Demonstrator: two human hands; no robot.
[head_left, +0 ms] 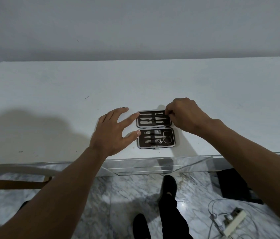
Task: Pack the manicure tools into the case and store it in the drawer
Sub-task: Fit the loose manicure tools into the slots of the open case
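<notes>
A small dark manicure case (155, 148) with a silver rim lies open flat on the white table (67, 94) near its front edge. Its far half holds several slim metal tools (146, 118) under a black strap. The near half holds nail clippers (154, 141) and scissors (166, 136). My left hand (111, 133) rests open on the table, with forefinger and thumb touching the case's left edge. My right hand (185, 116) pinches at the right end of a tool in the far half; the fingers hide that end.
A clear drawer (153, 167) stands pulled out below the table's front edge, just under the case. My dark shoes and trouser leg (168, 204) are on the marble floor. A power strip with cables (230, 221) lies at the lower right.
</notes>
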